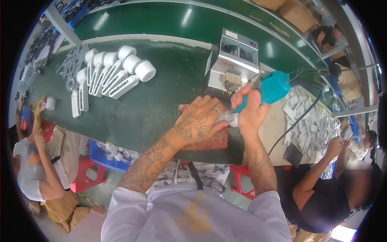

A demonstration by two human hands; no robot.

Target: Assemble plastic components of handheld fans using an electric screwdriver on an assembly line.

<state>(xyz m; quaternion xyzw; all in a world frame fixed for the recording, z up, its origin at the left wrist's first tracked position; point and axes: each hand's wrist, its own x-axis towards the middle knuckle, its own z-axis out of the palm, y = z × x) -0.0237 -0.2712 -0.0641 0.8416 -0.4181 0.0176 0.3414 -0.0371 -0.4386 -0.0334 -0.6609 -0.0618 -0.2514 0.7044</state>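
Observation:
My right hand [253, 111] is wrapped round a teal power screwdriver [274, 88], tilted with its tip end low and toward my left hand. My left hand [201, 117] is closed over a white and grey plastic part [229, 117], pressing it down at the edge of a red mat [207, 140]. Fingers cover most of that part, so its full shape is hidden. Whether the screwdriver's tip touches it I cannot tell.
A grey metal machine [234, 60] stands just beyond my hands. Several white round-headed units with handles [121, 66] lie at the left. Loose grey-white pieces [308, 121] and a black cable [296, 123] are at the right. Co-workers [36, 165] sit on both sides.

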